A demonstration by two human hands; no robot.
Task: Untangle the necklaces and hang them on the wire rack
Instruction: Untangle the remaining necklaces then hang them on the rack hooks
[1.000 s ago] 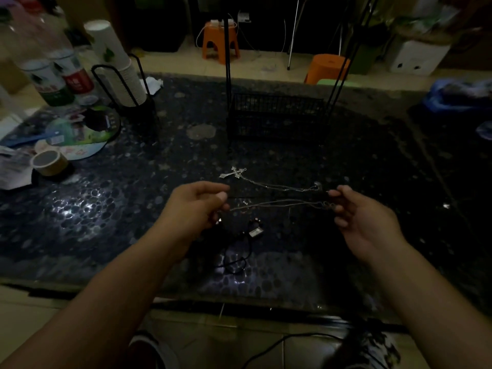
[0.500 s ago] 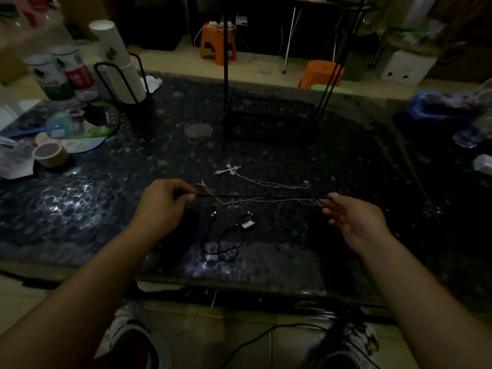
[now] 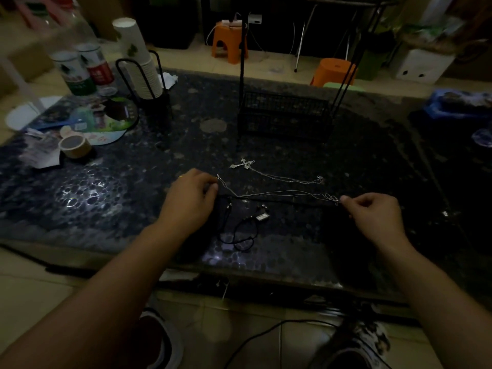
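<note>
Over the dark pebbled table (image 3: pixel 106 198) a thin silver chain (image 3: pixel 279 194) is stretched nearly straight, its long axis running left to right between the two hands. The left hand (image 3: pixel 190 201) pinches the chain's left end with curled fingers, and the right hand (image 3: pixel 372 217) pinches the knotted right end between thumb and forefinger, its other fingers folded in. Just beneath the chain a black cord necklace (image 3: pixel 239 230) runs alongside it and drops into loose loops on the table near the front edge. Farther back a cross necklace (image 3: pixel 243 164) lies flat, its pendant at the left and its chain trailing off to the right. Behind it stands the black wire rack (image 3: pixel 285 115), its thin uprights rising out of view.
</note>
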